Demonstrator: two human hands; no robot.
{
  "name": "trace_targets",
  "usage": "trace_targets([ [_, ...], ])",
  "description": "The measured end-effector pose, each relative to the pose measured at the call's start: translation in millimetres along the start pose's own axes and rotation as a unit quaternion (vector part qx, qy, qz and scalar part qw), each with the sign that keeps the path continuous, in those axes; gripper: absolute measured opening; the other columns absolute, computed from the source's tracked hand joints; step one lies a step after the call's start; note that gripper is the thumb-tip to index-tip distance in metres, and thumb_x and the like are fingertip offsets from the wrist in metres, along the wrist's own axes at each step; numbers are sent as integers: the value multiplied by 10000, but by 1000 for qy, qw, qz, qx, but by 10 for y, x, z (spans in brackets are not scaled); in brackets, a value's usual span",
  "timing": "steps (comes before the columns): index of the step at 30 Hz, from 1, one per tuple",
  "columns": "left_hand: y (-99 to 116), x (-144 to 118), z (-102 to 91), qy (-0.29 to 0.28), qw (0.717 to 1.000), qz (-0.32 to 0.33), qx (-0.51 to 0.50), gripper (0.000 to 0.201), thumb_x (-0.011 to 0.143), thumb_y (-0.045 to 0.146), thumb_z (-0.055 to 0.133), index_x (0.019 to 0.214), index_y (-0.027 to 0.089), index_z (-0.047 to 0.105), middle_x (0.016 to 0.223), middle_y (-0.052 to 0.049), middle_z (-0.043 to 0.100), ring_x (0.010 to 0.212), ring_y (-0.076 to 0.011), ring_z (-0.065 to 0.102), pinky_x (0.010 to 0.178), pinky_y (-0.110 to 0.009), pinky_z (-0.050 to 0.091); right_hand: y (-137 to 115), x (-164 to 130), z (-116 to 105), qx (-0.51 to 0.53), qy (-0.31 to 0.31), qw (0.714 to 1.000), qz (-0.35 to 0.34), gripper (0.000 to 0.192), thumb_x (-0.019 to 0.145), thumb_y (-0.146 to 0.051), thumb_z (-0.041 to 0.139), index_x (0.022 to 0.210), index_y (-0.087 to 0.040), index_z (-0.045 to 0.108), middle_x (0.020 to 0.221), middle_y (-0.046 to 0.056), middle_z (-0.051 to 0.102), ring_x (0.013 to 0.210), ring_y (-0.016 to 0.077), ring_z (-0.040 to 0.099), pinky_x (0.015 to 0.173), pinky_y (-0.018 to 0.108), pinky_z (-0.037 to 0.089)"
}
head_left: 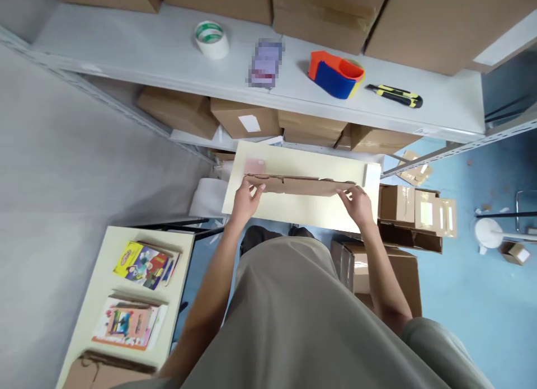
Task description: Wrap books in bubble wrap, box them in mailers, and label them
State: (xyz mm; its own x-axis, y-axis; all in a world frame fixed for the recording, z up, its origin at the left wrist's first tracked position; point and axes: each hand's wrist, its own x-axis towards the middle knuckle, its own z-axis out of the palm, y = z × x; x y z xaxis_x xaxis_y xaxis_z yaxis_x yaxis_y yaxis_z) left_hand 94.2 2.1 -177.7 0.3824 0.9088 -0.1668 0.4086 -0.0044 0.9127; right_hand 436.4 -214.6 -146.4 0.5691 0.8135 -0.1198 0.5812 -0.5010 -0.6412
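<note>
A flat piece of brown cardboard (pixel 300 186), seen nearly edge-on with small notches along its upper edge, is held out in front of me above a cream tabletop (pixel 293 212). My left hand (pixel 247 200) grips its left end between thumb and fingers. At the opposite end, my right hand (pixel 356 204) pinches the cardboard in the same way. A pale pink item (pixel 254 165) lies on the tabletop behind the left end of the cardboard. Whether the cardboard touches the table I cannot tell.
On the grey shelf (pixel 168 53) lie a tape roll (pixel 212 41), a blurred phone-like object (pixel 265 63), an orange-and-blue holder (pixel 336 75) and a box cutter (pixel 394 95). Books (pixel 145 264) are on a side table (pixel 103 271) at left. Cardboard boxes (pixel 398 271) stand at right.
</note>
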Motion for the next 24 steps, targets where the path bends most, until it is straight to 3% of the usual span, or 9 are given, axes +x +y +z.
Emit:
trace_targets([
  [3,-70,148,328,-62,997,-39,-24,644,925,569,820,1413,207,607,1570,-193,698,1541,-328,637,1340,-521,487,292,39,66,-4,-41,999,3,892,1031,-1003,315,1115,-208,711,1153,287,815,1141,493,805,1012,677,641],
  [6,-140,234,524,-124,988,-61,-73,831,883,523,875,1581,262,508,1767,-172,535,1694,-335,479,1420,-556,366,431,20,174,31,-79,996,32,946,998,-1027,388,1327,-176,638,1224,295,825,1183,507,807,1024,694,641],
  [10,-198,318,615,-161,980,-61,-103,1081,818,526,964,1714,334,392,1860,-144,402,1790,-348,310,1470,-580,248,468,-35,263,55,-75,994,61,1059,951,-1041,493,1543,-163,520,1440,314,773,1284,498,794,1100,685,629],
  [17,-285,550,659,-194,975,-35,-104,1583,629,545,1104,1852,407,107,1973,-157,11,1846,-395,21,1455,-611,253,498,-76,279,93,-81,990,61,1131,936,-1042,531,1663,-179,450,1622,321,670,1356,498,775,1143,701,629],
  [21,-332,592,679,-209,972,-34,-104,1629,617,550,1113,1859,430,65,1975,-158,-9,1847,-396,-6,1447,-634,244,511,-38,270,86,-75,991,70,1162,932,-1028,552,1683,-151,420,1652,333,638,1387,510,756,1180,715,605],
  [24,-309,547,742,-216,969,-31,-119,1598,601,579,1112,1864,408,148,1967,-161,104,1842,-413,67,1446,-636,253,507,27,294,71,-82,992,64,1124,935,-1017,553,1637,-145,456,1643,342,641,1374,521,759,1169,723,605],
])
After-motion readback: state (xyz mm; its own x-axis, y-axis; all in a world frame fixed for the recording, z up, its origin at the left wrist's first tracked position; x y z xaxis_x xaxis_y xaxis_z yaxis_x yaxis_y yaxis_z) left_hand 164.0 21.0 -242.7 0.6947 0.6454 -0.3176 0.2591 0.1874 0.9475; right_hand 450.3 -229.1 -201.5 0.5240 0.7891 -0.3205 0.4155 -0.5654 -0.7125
